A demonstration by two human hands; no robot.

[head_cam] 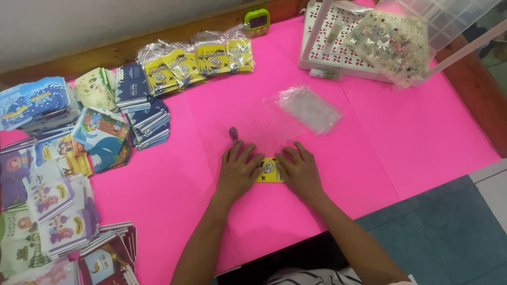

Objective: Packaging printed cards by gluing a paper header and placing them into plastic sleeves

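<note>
A small yellow cartoon card (269,171) lies flat on the pink table cover (401,132). My left hand (237,171) rests palm down over its left end, fingers spread. My right hand (299,170) presses on its right end in the same way. Most of the card is hidden under the two hands. A small purple tube (233,134) stands just beyond my left fingertips. A stack of clear plastic sleeves (310,108) lies a little farther back, to the right.
Bagged yellow cartoon cards (196,62) line the back edge. Stacks of illustrated cards and booklets (58,174) crowd the left side. A white perforated rack (338,47) with a bag of small trinkets (391,45) stands at the back right, a green timer (257,21) beside it.
</note>
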